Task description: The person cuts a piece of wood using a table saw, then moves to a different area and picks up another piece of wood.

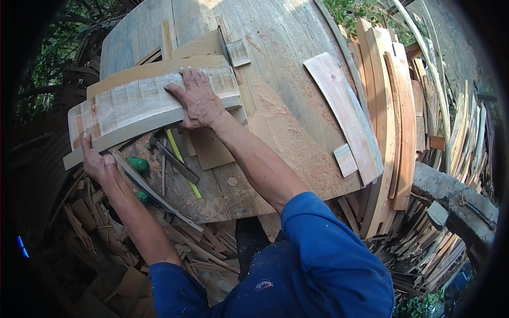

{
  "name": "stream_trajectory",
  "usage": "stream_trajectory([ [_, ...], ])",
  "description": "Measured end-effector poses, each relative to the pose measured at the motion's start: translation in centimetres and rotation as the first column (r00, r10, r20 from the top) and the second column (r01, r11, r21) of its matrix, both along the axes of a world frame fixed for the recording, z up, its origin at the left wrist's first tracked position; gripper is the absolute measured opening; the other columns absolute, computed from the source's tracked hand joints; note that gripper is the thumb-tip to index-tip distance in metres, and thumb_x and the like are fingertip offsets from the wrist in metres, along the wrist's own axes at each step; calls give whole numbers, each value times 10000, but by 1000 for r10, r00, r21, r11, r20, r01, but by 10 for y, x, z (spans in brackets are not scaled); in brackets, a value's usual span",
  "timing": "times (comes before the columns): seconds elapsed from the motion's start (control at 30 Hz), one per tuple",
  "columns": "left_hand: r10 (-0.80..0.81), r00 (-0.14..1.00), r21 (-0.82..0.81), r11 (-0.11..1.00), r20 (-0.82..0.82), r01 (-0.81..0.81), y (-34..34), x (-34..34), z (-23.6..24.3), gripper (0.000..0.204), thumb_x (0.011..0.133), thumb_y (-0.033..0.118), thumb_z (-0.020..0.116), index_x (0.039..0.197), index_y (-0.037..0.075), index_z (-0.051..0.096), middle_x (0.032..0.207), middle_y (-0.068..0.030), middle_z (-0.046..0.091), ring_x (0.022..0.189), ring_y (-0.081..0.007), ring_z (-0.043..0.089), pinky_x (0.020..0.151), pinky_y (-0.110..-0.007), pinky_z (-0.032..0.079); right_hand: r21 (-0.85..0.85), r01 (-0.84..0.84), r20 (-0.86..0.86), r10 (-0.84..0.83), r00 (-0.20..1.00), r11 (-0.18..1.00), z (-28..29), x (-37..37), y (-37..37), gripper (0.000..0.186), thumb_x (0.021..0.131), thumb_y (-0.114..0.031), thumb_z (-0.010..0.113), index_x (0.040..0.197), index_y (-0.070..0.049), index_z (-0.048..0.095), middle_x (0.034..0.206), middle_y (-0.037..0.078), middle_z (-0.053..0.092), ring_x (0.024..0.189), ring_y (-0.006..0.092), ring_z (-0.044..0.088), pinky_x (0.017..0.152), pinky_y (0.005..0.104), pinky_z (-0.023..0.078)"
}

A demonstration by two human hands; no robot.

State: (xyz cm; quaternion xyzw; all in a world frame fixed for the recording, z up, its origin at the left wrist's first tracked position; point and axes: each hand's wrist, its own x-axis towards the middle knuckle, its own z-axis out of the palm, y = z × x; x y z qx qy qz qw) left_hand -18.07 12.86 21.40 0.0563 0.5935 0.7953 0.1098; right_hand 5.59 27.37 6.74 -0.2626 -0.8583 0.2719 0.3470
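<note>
A curved, thick wooden board (pixel 143 106) with pale, brown-streaked grain lies at the left of the worktable. My left hand (pixel 98 161) grips its near left end, thumb on top and fingers hidden underneath. My right hand (pixel 200 100) rests on the board's right part with its fingers spread. Behind the board shows the edge of a tan panel (pixel 159 68). Close to its far right corner stand a dark thin strip (pixel 225 46) and a small wooden block (pixel 239 52). On the near side lie a hammer-like tool (pixel 172 159) and a yellow strip (pixel 183 165).
Sawdust (pixel 286 124) covers much of the worktable (pixel 281 32). Another curved board (pixel 344 114) and a small block (pixel 345 160) lie at its right. Stacked planks (pixel 389 122) lean beyond that edge. A green object (pixel 138 163) sits by a curved strip (pixel 154 193); offcuts (pixel 207 244) lie below.
</note>
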Motion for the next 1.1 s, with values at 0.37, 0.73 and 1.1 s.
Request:
stream_trajectory([
  [0.37, 106, 994, 28, 994, -37, -105, 13, 12, -2, 389, 802, 30, 757, 1126, -118, 601, 1069, -146, 655, 897, -253, 674, 808, -376, 599, 86, -7, 26, 5, 1000, 996, 0, -4, 8, 944, 573, -369, 807, 1400, -193, 388, 1411, 317, 344, 1339, 526, 315, 1147, 605, 219],
  [0.73, 119, 990, 100, 989, -76, -111, 29, 2, -4, 384, 799, -29, 734, 1137, -135, 589, 1103, -160, 647, 927, -254, 667, 825, -397, 597, 78, -19, -8, 19, 1000, 997, 6, -18, 24, 804, 618, -231, 666, 1381, -196, 417, 1396, 287, 369, 1356, 482, 314, 1167, 597, 195],
  [1.1, 112, 991, 96, 990, -75, -105, 44, 5, 2, 377, 804, -34, 729, 1145, -111, 587, 1109, -147, 646, 949, -256, 664, 865, -414, 584, 73, -21, 7, 20, 1000, 997, 6, -25, 38, 846, 585, -261, 699, 1377, -200, 410, 1375, 282, 380, 1330, 475, 331, 1164, 595, 202],
])
